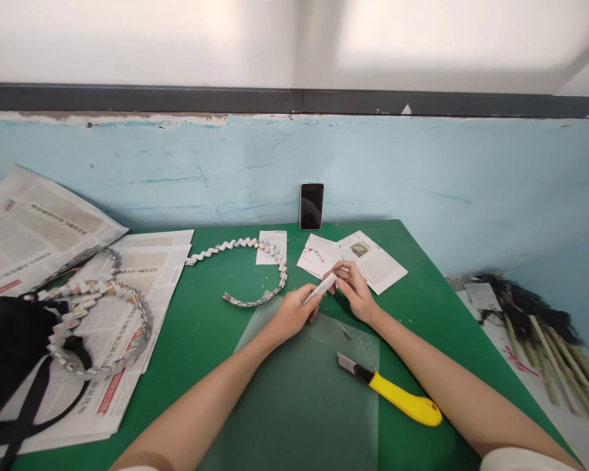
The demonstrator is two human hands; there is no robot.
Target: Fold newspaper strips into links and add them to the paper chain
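Observation:
Between my two hands is a narrow folded strip of newspaper (322, 286), held slantwise above the green table. My left hand (297, 307) pinches its lower end. The fingers of my right hand (354, 291) are closed on its upper end. Below my right hand lies a yellow-handled utility knife (405, 398) with its blade pointing to the upper left. Left of my hands, a zigzag chain of folded paper (281, 278) curves across the table.
A phone (311, 207) leans upright against the blue wall. Paper pieces (373, 261) lie behind my hands. Newspapers (142, 261), a coiled paper chain (140, 320) and a black bag (10, 353) cover the left side. A translucent sheet (299, 392) lies in front. Cut stalks (552, 360) are beyond the right edge.

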